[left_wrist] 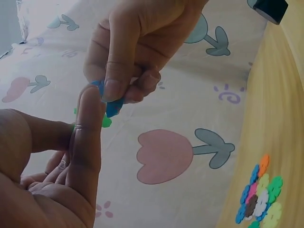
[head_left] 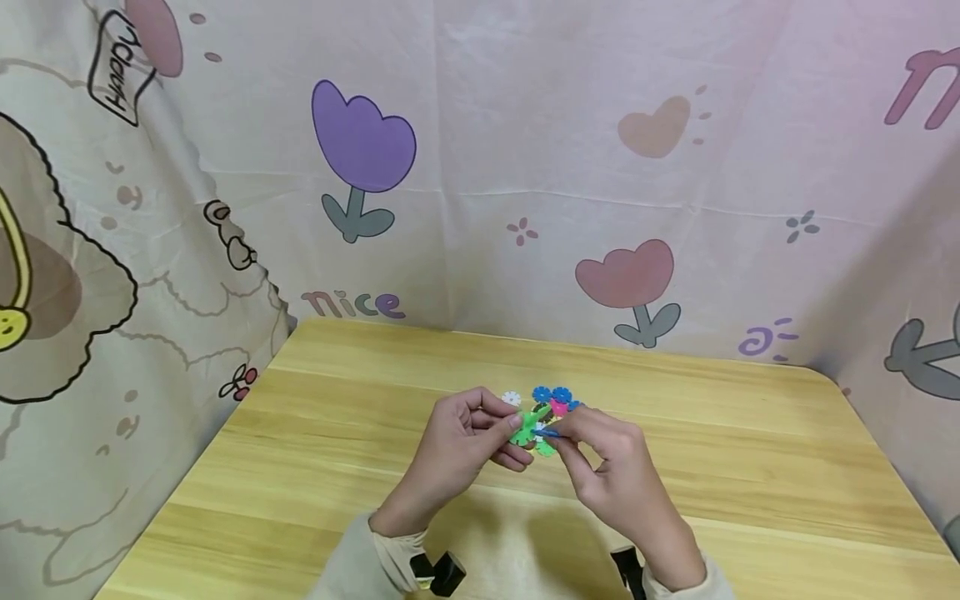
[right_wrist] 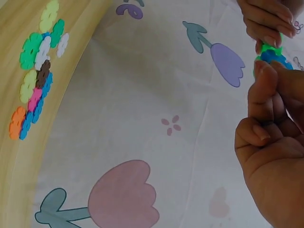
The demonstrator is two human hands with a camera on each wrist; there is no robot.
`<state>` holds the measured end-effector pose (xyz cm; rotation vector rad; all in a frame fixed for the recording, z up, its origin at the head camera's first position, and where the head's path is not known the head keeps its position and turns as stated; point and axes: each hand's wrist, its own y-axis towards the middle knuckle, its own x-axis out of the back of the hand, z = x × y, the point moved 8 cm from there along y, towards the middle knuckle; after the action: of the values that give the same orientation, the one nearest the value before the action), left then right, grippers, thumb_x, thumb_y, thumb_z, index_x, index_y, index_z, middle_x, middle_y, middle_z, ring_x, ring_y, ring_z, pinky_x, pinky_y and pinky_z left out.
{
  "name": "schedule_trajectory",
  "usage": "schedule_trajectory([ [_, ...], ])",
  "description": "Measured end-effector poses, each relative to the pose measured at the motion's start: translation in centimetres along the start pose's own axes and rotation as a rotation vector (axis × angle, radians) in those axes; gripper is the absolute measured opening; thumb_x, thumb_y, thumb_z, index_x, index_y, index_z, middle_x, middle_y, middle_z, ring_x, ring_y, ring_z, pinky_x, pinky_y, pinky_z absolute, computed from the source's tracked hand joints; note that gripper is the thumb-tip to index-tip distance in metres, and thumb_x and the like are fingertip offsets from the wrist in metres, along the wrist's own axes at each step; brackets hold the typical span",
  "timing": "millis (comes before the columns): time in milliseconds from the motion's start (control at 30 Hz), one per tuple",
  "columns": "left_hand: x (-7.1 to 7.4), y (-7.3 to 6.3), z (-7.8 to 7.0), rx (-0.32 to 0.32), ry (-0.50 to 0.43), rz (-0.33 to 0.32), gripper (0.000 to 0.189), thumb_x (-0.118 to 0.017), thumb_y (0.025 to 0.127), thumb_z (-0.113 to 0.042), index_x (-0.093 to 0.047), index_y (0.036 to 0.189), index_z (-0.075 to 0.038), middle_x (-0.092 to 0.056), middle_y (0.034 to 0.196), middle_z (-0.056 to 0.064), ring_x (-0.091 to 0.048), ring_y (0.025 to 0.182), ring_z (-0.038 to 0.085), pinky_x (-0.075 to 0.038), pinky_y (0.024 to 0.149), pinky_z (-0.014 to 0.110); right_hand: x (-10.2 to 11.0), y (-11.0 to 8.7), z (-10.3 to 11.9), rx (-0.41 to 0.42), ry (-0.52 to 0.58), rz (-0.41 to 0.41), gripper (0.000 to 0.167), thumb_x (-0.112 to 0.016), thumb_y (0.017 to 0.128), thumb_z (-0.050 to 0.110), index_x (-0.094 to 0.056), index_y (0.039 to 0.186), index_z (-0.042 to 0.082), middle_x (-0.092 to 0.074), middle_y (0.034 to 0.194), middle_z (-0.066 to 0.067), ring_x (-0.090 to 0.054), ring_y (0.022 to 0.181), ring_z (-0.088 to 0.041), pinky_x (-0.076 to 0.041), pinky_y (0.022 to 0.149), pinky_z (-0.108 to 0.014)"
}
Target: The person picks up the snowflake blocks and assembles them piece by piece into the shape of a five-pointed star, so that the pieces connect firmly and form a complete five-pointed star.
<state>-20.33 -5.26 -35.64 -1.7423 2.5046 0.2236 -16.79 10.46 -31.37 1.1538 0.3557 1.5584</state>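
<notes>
My left hand [head_left: 465,437] pinches green plastic snowflake discs [head_left: 522,429] between thumb and fingers above the table. At least two green discs seem joined at an angle. Opposite, my right hand [head_left: 618,462] pinches a blue snowflake disc [head_left: 550,432] by its edge, up against the green ones. In the right wrist view the blue disc [right_wrist: 277,58] overlaps the green discs [right_wrist: 271,49]. Fingers hide much of both in the left wrist view, and whether the blue disc is slotted in I cannot tell.
Several loose snowflake discs lie in a cluster on the wooden table [head_left: 337,400] behind the hands, among them an orange disc [right_wrist: 17,122], a brown disc [right_wrist: 43,73] and a white disc [head_left: 512,398]. A printed cloth [head_left: 480,167] hangs behind the table.
</notes>
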Motion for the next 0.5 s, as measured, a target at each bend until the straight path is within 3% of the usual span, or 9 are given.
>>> schedule_trajectory([
  [200, -0.1, 0.04, 0.35, -0.009, 0.023, -0.041, 0.01, -0.064, 0.1, 0.003, -0.062, 0.106, 0.011, -0.073, 0.091, 0.023, -0.076, 0.068, 0.024, -0.064, 0.068, 0.041, -0.25, -0.25, 0.08, 0.012, -0.08, -0.013, 0.027, -0.073, 0.083, -0.015, -0.072, 0.086, 0.011, -0.066, 0.079, 0.006, -0.056, 0.067, -0.007, -0.049, 0.061, -0.015],
  [500, -0.31, 0.2, 0.52, -0.035, -0.005, -0.073, 0.01, -0.062, 0.1, 0.005, -0.063, 0.107, 0.013, -0.072, 0.09, 0.024, -0.076, 0.068, 0.024, -0.064, 0.068, 0.042, -0.63, -0.23, -0.17, -0.002, -0.087, -0.047, 0.026, -0.071, 0.081, -0.018, -0.073, 0.085, 0.007, -0.068, 0.08, 0.003, -0.06, 0.068, -0.009, -0.051, 0.061, -0.016],
])
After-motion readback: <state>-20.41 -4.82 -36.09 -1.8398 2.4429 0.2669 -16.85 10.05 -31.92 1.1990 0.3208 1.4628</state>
